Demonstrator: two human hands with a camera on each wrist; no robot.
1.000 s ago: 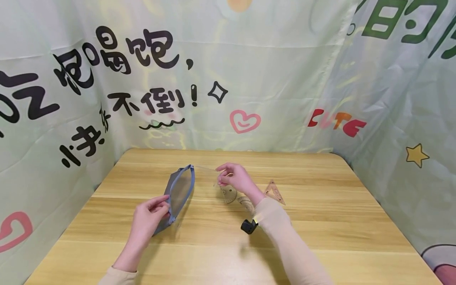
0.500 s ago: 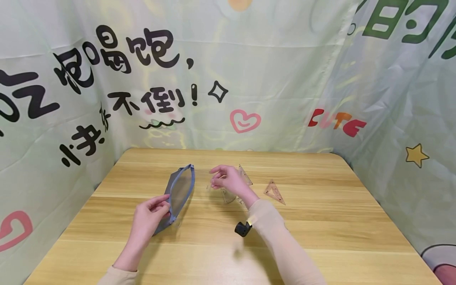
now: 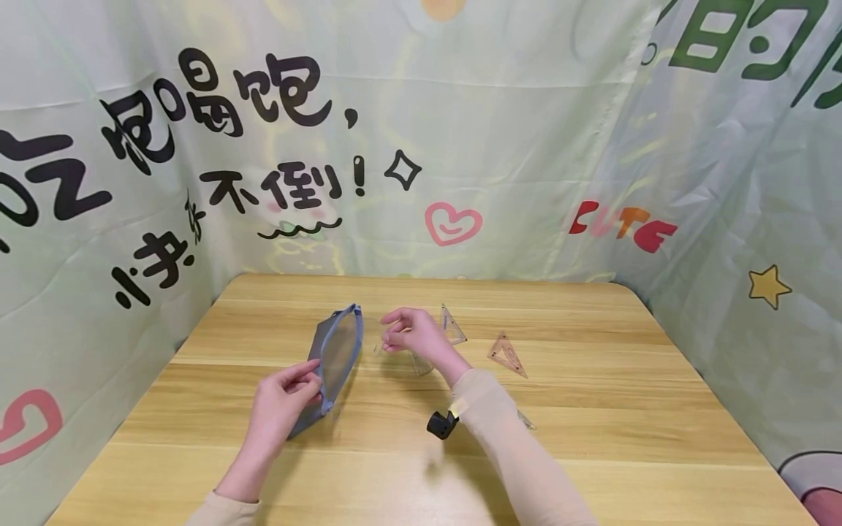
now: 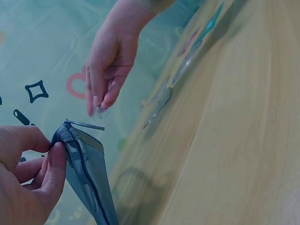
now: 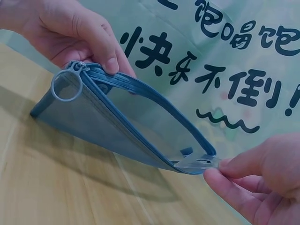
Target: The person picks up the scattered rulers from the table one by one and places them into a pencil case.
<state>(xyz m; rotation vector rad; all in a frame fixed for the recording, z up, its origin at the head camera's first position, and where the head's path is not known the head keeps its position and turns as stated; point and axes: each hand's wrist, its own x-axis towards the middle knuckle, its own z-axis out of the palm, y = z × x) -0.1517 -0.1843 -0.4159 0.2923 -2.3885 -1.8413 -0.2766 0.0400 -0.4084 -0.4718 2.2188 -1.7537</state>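
Right wrist view: left hand (image 5: pixel 70 33) pinches the pouch (image 5: pixel 126 124) rim; right hand (image 5: pixel 260 180) fingers pinch a clear ruler (image 5: pixel 199 162).

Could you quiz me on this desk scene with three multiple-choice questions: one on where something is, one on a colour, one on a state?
1. Where does the left hand grip the blue mesh zip pouch?
A. at its zip-pull end
B. at its far tip
C. underneath

2. The zip edging is:
A. red
B. blue
C. yellow

3. The pouch's mouth is:
A. zipped shut
B. held open
C. taped

Answers: 1 A, the ring pull sits by those fingers; 2 B, blue trim shows; 3 B, the right hand brings a clear plastic ruler to the gaping opening.
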